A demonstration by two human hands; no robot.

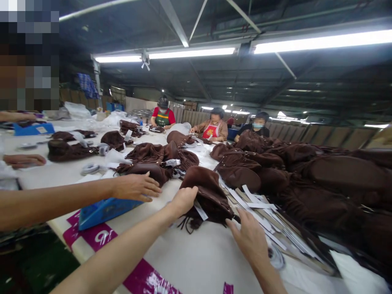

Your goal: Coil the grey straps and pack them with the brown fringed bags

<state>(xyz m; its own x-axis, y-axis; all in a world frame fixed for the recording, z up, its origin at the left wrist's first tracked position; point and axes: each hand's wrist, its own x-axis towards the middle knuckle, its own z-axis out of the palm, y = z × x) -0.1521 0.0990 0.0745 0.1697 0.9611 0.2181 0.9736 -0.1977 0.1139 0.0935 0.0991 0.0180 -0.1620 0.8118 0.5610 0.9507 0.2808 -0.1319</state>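
Note:
A dark brown leather bag [206, 190] with a drawstring-like cord and fringe lies on the white table in front of me. My left hand [185, 201] is closed on its left edge, fingers and thumb pinching the leather. A white tag [200, 211] hangs below that grip. At the bag's lower right corner is my right hand [251, 234], thumb and fingers apart; the fingertips are close to the corner or touching it. Left of my left hand, a co-worker's open hand [137, 186] reaches over a blue tray [107, 212].
Brown bags [346, 171] are heaped on the right, with white paper strips [269, 220] and a tape roll [275, 256] before them. More bags [147, 163] lie mid-table beside another roll [90, 169]. Another hand [26, 160] rests at left. Several people sit at the far side.

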